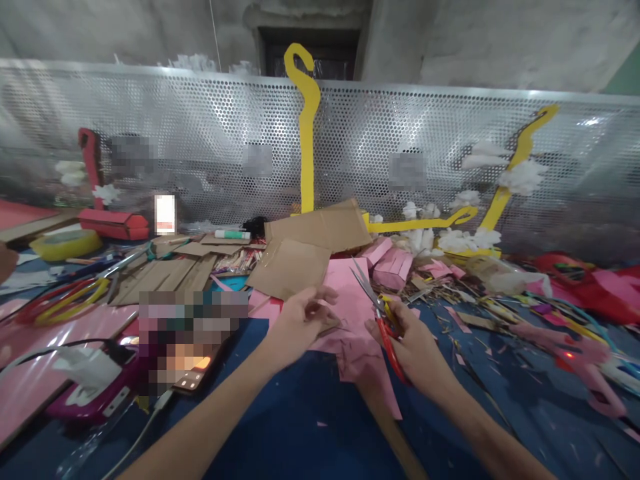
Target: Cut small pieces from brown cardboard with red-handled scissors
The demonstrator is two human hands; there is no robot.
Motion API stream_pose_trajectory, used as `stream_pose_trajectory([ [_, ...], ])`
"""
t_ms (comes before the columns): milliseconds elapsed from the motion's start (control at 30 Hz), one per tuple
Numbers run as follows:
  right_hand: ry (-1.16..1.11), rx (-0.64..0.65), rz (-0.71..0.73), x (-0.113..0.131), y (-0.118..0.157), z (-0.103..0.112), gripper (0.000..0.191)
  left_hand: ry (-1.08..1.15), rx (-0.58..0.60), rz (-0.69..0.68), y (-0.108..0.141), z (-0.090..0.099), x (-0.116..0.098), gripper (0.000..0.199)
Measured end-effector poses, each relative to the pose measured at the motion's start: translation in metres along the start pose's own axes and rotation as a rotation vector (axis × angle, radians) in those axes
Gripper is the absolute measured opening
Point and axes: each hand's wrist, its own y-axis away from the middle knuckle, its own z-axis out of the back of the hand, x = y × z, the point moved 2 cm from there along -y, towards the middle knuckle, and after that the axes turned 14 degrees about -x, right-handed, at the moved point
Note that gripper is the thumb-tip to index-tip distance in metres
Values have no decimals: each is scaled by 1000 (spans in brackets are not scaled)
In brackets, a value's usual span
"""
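My right hand is wrapped round the handles of a pair of scissors with red and yellow grips. Their metal blades are parted and point up over a sheet of pink paper. My left hand is closed at the paper's left edge, fingers curled and thumb along the sheet; the exact pinch is partly hidden. The paper's creased lower part lies over a brown cardboard strip that runs toward me. Just beyond my left hand lies a piece of brown cardboard.
Yellow hook-topped stands rise against a perforated metal panel. A pink glue gun with a lit light lies right, among scraps. At left are a purple power strip, a phone, a tape roll and another person's hand.
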Motion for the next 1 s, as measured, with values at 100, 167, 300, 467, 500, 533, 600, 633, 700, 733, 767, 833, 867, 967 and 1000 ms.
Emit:
stream_pose_trajectory([
  [100,-93,30,-54,-5,-1,-3,37,-370,248,-349,10,-8,-9,21],
  [167,-158,32,-87,-9,-2,-5,38,-481,477,-556,22,-16,-15,22],
  [300,-221,4,-124,-9,-4,-5,41,-526,711,-829,43,-33,-18,26],
  [467,-225,7,-151,4,-1,-3,43,-808,540,-1268,56,-52,-6,18],
  [500,-237,16,-166,5,-1,-3,43,-825,511,-1328,58,-55,-5,19],
  [533,-249,25,-177,6,0,-3,43,-829,478,-1360,60,-57,-5,19],
  [600,-258,45,-190,3,0,-3,40,-802,429,-1381,62,-58,-7,21],
  [633,-257,43,-188,0,-1,-4,39,-782,412,-1371,61,-58,-9,22],
  [700,-257,28,-176,-7,-3,-4,38,-726,395,-1279,58,-54,-14,20],
  [733,-261,16,-172,-11,-4,-4,38,-691,386,-1180,54,-50,-16,16],
  [767,-271,5,-172,-15,-5,-5,38,-642,349,-1040,48,-45,-18,15],
  [833,-305,-7,-184,-22,-7,-6,39,-507,232,-746,34,-32,-18,18],
  [867,-321,-16,-192,-24,-7,-6,39,-424,119,-613,26,-23,-17,19],
  [967,-329,-46,-201,-27,-6,-5,39,-251,-175,-263,4,2,-9,23],
  [1000,-319,-58,-201,-27,-6,-3,40,-241,-237,-201,-1,9,-6,24],
])
